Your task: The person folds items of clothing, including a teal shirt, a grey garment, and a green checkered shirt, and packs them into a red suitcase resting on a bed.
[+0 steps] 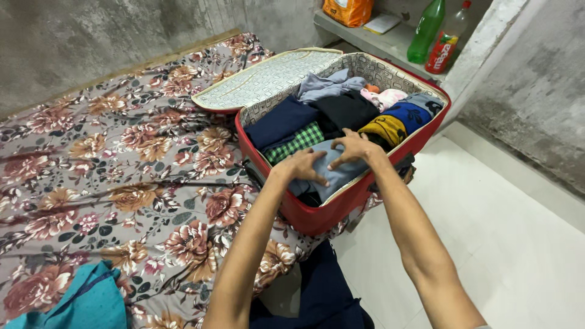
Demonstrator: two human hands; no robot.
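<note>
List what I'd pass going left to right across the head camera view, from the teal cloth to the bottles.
Teal cloth → floral bedsheet → left hand → right hand → green bottle → red-labelled bottle.

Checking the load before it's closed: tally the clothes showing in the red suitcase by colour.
Both hands, left and right, press on a grey-blue fold in the red suitcase.
Grey-blue: 2, the second
Navy: 1
Green check: 1
Black: 1
Pink: 1
Yellow: 1
Blue: 1
Total: 8 visible
</note>
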